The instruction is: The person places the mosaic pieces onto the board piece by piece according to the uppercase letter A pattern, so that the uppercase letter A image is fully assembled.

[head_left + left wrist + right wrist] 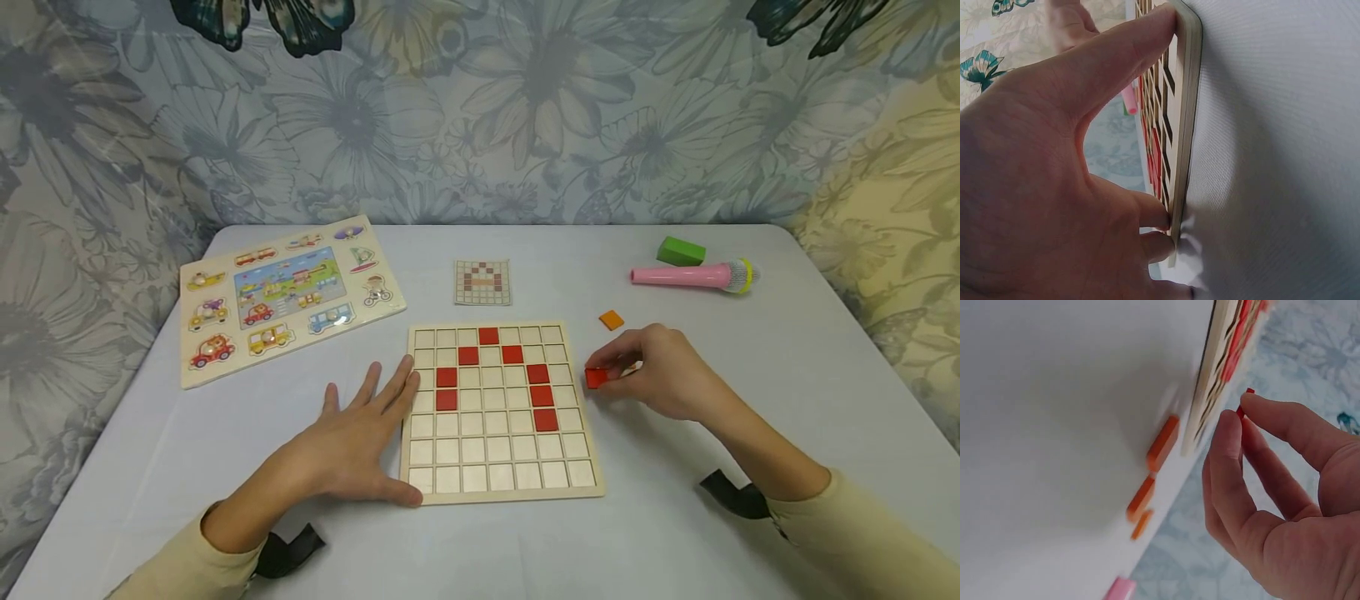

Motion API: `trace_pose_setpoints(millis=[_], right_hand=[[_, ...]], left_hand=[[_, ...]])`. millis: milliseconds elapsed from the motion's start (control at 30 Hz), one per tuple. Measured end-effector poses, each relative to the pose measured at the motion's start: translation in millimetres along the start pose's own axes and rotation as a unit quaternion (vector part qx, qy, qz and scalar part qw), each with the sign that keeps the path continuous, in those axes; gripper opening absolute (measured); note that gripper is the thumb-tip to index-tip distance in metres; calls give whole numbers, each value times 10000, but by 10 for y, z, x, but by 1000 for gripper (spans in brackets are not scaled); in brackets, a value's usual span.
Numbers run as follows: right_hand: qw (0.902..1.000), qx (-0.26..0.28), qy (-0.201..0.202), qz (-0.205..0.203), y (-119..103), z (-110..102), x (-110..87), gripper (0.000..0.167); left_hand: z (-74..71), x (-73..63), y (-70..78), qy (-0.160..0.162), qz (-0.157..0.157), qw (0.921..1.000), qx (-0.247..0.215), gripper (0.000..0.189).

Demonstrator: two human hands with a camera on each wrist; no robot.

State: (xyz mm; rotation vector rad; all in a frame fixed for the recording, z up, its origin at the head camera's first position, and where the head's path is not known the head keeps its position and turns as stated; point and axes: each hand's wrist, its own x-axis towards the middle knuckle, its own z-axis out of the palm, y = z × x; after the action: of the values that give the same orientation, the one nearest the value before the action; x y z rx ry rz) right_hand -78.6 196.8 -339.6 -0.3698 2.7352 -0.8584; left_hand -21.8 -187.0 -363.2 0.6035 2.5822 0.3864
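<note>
A wooden grid board lies on the table with several red tiles set in its cells, forming an arch-like pattern. With fingers spread and straight, my left hand rests against the board's left edge, thumb at the near corner. Just off the board's right side, my right hand pinches a small red square tile between thumb and fingertips. That same red tile shows edge-on in the right wrist view. Orange tiles lie on the table below the right hand, mostly hidden from the head view.
Behind the board is a small pattern card. A vehicle picture puzzle lies at the back left. One orange tile, a pink toy microphone and a green block are on the right. Patterned fabric hangs behind the table.
</note>
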Motion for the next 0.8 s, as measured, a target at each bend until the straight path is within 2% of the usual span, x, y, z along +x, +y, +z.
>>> trace_pose_setpoints(millis=[800], right_hand=[[9928,767,-743,-535,-613,553,280,21]], left_hand=[[5,3,4,-4,13,10000,18,138]])
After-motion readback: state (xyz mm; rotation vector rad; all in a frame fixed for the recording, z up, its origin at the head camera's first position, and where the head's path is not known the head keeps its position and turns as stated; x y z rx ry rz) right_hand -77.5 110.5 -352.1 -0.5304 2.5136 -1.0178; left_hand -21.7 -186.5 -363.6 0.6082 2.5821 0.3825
